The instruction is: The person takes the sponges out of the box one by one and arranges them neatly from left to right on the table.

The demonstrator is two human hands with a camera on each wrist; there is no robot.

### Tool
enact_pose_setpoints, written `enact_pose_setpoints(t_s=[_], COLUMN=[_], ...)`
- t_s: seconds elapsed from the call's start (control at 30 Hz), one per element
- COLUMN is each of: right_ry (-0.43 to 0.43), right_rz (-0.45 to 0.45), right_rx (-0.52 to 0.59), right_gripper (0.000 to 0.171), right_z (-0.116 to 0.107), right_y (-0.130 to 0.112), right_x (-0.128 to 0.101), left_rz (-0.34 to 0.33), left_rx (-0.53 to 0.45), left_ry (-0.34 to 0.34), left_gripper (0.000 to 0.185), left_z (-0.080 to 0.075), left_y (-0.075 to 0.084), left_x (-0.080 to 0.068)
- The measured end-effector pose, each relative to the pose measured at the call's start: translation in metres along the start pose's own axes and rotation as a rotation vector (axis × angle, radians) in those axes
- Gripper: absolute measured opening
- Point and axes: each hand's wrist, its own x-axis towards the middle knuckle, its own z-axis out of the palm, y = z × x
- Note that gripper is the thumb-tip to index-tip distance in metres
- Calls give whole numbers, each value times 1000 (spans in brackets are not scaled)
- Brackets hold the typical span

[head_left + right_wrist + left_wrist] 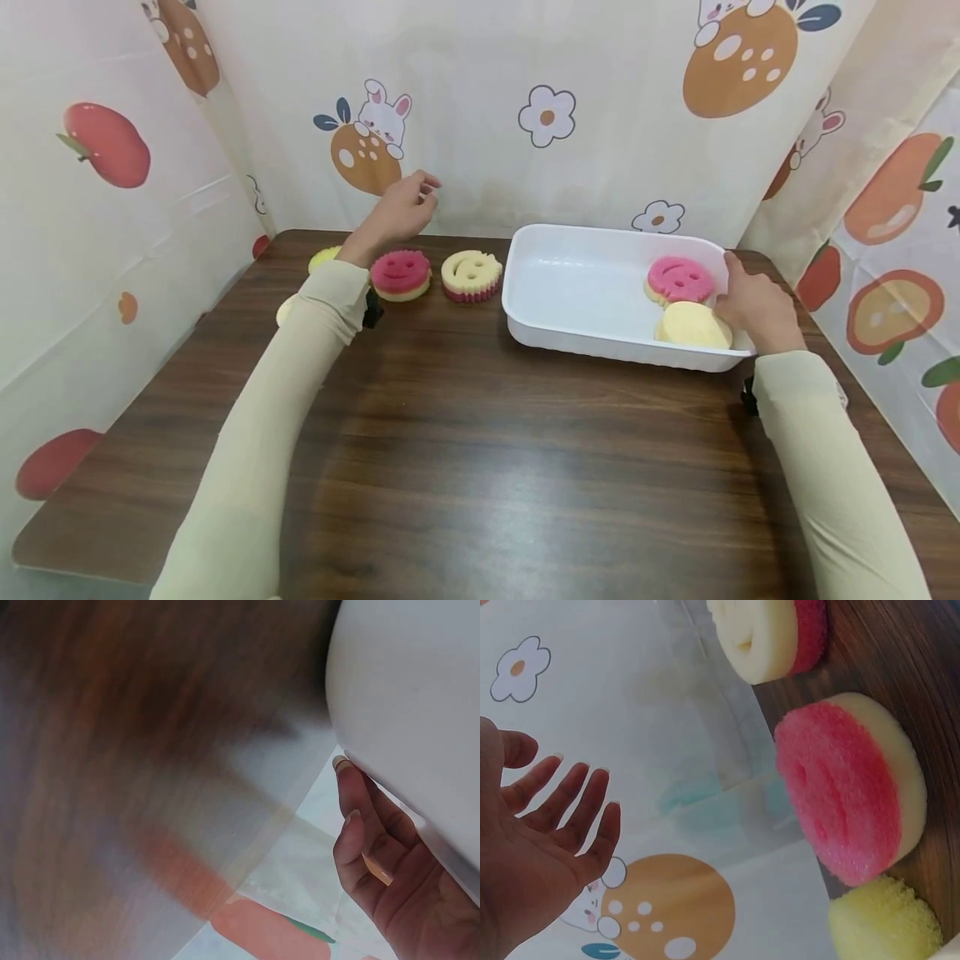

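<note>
My left hand (pixel 406 208) is raised above the back of the table, its fingers loosely bent and holding nothing. Below it on the table sit a pink-topped smiley sponge (pixel 401 273) and a cream-topped smiley sponge (pixel 471 276). A yellow sponge (pixel 885 921) is partly covered by the left wrist in the head view. Another pale sponge (pixel 284 310) peeks out behind the left sleeve. My right hand (pixel 761 310) grips the right rim of a white tray (pixel 577 337), with fingers bent against its outer wall in the right wrist view. Inside the tray lie a pink smiley sponge (pixel 681 280) and a pale yellow sponge (pixel 693 325).
The brown wooden table (pixel 510 467) reaches back to a printed curtain (pixel 480 100) with fruit, rabbits and flowers. Similar curtains hang along the left and right sides. The tray stands at the back right, near the table's right edge.
</note>
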Motion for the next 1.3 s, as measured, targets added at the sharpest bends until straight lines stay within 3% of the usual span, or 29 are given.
enact_pose_setpoints(t_s=[0.13, 0.6, 1.3], right_ry=[1, 10, -4], right_rz=[5, 15, 13], right_rx=[3, 3, 9], right_gripper=[88, 87, 88], right_z=[0, 2, 2], right_y=[-1, 1, 3], right_x=[1, 0, -5], left_rz=[-6, 70, 132], left_rx=[-16, -29, 17], left_ry=[-13, -17, -37], left_gripper=[44, 43, 41], left_z=[5, 19, 42], left_y=[3, 22, 53], left_x=[3, 19, 34])
